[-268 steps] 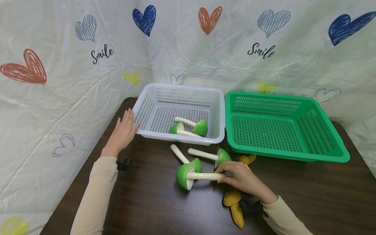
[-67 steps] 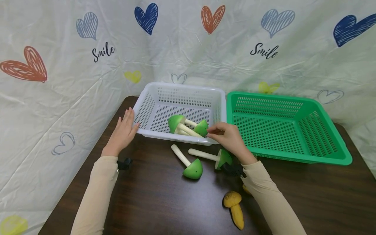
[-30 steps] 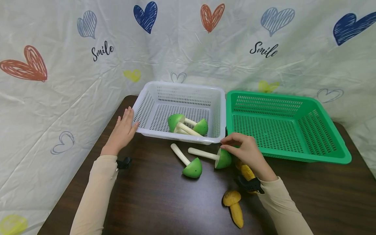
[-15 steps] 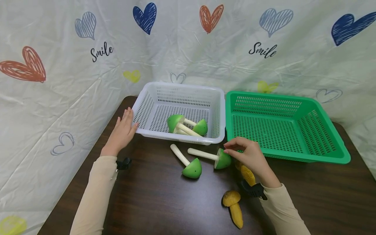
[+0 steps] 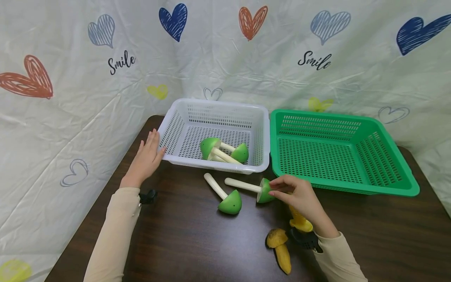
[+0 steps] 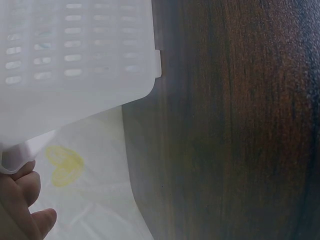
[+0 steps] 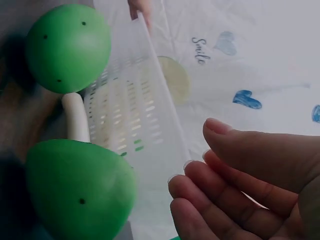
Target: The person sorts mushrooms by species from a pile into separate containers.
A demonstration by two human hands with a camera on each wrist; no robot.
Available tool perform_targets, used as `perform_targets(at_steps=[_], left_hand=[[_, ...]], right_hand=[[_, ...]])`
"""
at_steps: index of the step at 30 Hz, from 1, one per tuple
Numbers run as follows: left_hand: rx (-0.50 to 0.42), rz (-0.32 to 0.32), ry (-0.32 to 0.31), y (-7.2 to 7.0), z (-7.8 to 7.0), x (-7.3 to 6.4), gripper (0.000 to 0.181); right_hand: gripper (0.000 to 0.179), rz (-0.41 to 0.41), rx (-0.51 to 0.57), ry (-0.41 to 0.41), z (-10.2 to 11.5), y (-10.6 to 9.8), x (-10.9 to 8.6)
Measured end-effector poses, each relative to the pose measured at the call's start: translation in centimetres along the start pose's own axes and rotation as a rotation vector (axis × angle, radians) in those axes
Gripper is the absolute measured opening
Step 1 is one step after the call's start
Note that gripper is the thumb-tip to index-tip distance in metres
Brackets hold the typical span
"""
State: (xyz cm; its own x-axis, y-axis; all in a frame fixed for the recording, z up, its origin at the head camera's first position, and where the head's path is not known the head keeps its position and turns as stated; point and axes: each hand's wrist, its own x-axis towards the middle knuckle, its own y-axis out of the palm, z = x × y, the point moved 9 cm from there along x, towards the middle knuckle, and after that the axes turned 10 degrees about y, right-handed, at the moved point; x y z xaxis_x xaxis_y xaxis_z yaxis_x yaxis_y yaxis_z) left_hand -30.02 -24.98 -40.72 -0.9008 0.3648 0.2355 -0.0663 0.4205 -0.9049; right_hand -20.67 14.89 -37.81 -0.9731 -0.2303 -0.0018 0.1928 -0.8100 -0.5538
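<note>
In the head view my left hand rests with straight fingers on the left rim of the white basket. Three toy mushrooms with green caps and pale stems lie inside that basket. My right hand is at the cap of a green mushroom on the table. The right wrist view shows its thumb apart from the fingers, with nothing held; whether it touches the cap I cannot tell. Another green mushroom lies to the left. A yellow mushroom is partly hidden under my right hand.
A green basket stands to the right, against the white one. One more yellow mushroom lies nearer on the dark wooden table. A white cloth with printed hearts hangs behind.
A green mushroom that my right hand held now lies in the white basket. Since then, that hand has moved back right and down to another green cap. My left hand stays put.
</note>
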Motion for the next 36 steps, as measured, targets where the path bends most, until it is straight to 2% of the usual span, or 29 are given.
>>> perform_targets(at_steps=[5,16,24,29,36], left_hand=[[-0.003,-0.002,-0.001,0.0,-0.1,0.1,0.066],[0.003,-0.003,0.001,-0.1,-0.1,0.1,0.066],[0.002,-0.003,0.004,-0.1,-0.1,0.1,0.067],[-0.001,0.006,-0.004,0.0,0.0,0.1,0.068],[0.007,0.006,-0.006,0.0,0.0,0.0,0.067]], right_hand=[[0.023,-0.009,-0.040,-0.004,-0.4,0.1,-0.7],[0.032,-0.051,-0.083,0.069,-2.4,0.2,-1.7],[0.053,-0.062,-0.225,0.021,-2.8,1.2,-1.4],[0.054,-0.069,-0.253,0.025,-2.4,1.4,-1.0],[0.050,-0.090,-0.302,-0.079,-1.6,1.8,-1.0]])
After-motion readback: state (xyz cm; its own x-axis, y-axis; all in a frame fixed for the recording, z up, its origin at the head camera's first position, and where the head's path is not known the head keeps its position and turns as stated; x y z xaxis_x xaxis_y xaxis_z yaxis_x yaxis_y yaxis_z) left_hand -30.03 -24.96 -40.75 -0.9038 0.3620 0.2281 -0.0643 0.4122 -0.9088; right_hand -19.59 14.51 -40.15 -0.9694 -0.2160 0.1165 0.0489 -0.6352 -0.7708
